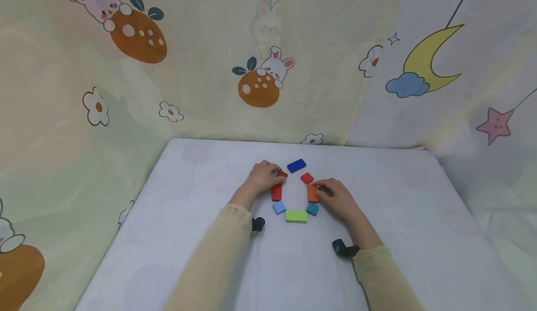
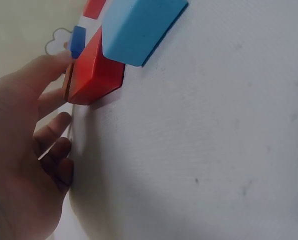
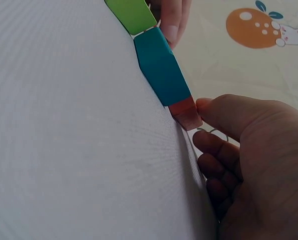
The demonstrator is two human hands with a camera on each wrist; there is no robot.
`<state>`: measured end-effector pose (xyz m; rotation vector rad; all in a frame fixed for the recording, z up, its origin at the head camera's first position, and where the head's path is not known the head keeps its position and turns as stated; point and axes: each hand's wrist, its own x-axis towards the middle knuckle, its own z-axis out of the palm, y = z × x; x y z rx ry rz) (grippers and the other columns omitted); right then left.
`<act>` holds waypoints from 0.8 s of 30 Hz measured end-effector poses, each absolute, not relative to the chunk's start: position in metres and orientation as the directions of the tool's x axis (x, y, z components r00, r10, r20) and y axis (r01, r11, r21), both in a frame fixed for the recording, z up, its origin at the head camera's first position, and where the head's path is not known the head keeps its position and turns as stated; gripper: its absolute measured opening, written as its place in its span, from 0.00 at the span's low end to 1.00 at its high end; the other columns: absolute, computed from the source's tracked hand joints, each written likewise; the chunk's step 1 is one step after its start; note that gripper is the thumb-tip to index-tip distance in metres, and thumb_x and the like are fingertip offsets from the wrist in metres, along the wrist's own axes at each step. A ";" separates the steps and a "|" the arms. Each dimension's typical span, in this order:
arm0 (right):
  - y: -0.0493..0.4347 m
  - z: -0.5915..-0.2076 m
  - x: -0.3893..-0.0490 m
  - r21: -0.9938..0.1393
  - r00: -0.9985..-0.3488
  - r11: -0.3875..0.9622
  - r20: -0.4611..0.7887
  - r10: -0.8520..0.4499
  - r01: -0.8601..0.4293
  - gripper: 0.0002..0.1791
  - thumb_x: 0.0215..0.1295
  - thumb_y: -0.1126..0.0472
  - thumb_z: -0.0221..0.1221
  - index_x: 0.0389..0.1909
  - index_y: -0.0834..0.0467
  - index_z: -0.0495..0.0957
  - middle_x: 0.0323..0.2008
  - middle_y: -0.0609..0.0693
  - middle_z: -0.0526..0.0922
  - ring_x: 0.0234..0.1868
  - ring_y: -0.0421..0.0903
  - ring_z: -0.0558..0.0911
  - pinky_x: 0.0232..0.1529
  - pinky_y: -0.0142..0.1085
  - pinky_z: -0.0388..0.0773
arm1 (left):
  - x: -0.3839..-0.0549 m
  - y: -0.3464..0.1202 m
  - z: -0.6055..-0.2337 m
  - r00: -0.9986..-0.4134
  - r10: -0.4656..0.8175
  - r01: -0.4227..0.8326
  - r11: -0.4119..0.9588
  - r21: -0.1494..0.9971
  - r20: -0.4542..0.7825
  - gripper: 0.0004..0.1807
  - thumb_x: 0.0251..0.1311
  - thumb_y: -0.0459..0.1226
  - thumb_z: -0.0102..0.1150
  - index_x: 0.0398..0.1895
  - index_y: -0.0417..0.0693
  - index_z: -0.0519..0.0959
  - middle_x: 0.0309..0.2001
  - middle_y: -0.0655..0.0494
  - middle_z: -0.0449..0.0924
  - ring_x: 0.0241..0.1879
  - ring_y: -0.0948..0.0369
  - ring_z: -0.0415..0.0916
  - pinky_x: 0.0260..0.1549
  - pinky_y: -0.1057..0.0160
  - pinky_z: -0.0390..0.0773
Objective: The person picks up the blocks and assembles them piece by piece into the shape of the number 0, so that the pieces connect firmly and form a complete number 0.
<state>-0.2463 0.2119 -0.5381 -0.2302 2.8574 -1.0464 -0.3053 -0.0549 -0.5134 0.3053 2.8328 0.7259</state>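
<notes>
My left hand (image 1: 263,176) pinches a small brown block (image 1: 282,174) between thumb and fingers, at the far end of a red block (image 1: 276,192). In the left wrist view the brown block (image 2: 67,81) shows edge-on against the red one, its other side behind the fingers. My right hand (image 1: 339,200) has thumb and index finger at the far right part of an orange block (image 1: 312,193). The thumb touches this orange block (image 3: 186,114) in the right wrist view, where the index fingertip is hidden. A small red block (image 1: 307,178) lies just beyond it.
The blocks form a loose ring on the white table (image 1: 189,255): a light blue one (image 1: 278,207), a green one (image 1: 296,216), a teal one (image 1: 312,209), and a dark blue one (image 1: 296,165) at the far end. A patterned cloth (image 1: 201,68) hangs behind the table.
</notes>
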 end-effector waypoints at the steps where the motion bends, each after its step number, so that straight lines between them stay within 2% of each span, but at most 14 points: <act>1: 0.212 -0.538 -0.246 -0.648 -0.984 0.753 -0.032 -0.173 -0.112 0.19 0.68 0.51 0.60 0.59 0.45 0.77 0.55 0.50 0.78 0.59 0.52 0.74 0.63 0.54 0.71 | -0.306 -0.055 -0.514 -0.959 0.246 0.146 0.854 0.498 -0.140 0.23 0.63 0.58 0.58 0.57 0.61 0.80 0.57 0.51 0.73 0.57 0.52 0.67 0.54 0.54 0.75; 9: 0.212 -0.538 -0.246 -0.650 -0.985 0.752 -0.029 -0.172 -0.112 0.19 0.68 0.51 0.60 0.59 0.45 0.77 0.55 0.49 0.78 0.59 0.51 0.74 0.64 0.54 0.71 | -0.308 -0.058 -0.521 -0.959 0.265 0.177 0.836 0.520 -0.101 0.18 0.67 0.53 0.56 0.56 0.61 0.81 0.55 0.52 0.74 0.57 0.52 0.69 0.55 0.54 0.74; 24: 0.211 -0.536 -0.244 -0.653 -0.984 0.748 -0.019 -0.175 -0.120 0.18 0.68 0.53 0.59 0.58 0.46 0.77 0.54 0.50 0.79 0.59 0.51 0.74 0.63 0.54 0.71 | -0.302 -0.067 -0.523 -0.955 0.274 0.155 0.787 0.597 -0.113 0.19 0.69 0.49 0.55 0.60 0.59 0.79 0.59 0.54 0.73 0.62 0.53 0.66 0.61 0.53 0.72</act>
